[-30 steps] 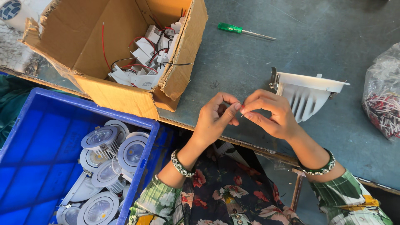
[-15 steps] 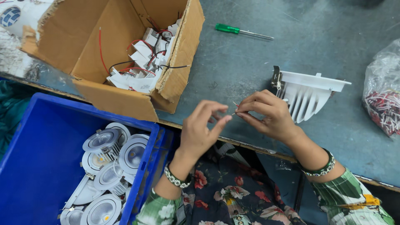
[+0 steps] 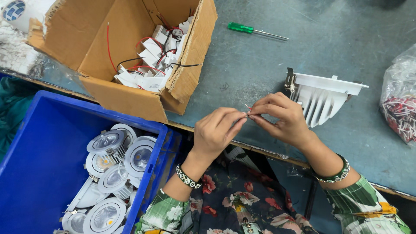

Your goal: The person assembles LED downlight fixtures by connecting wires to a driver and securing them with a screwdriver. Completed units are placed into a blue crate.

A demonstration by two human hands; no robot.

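You are pinching a thin red wire (image 3: 248, 109) between the fingertips of both hands, just above the table's front edge (image 3: 260, 147). Your left hand (image 3: 215, 130) is gripping one end, your right hand (image 3: 279, 118) the other, so the wire is running across between them. The white finned housing (image 3: 323, 97) is lying just beyond your right hand.
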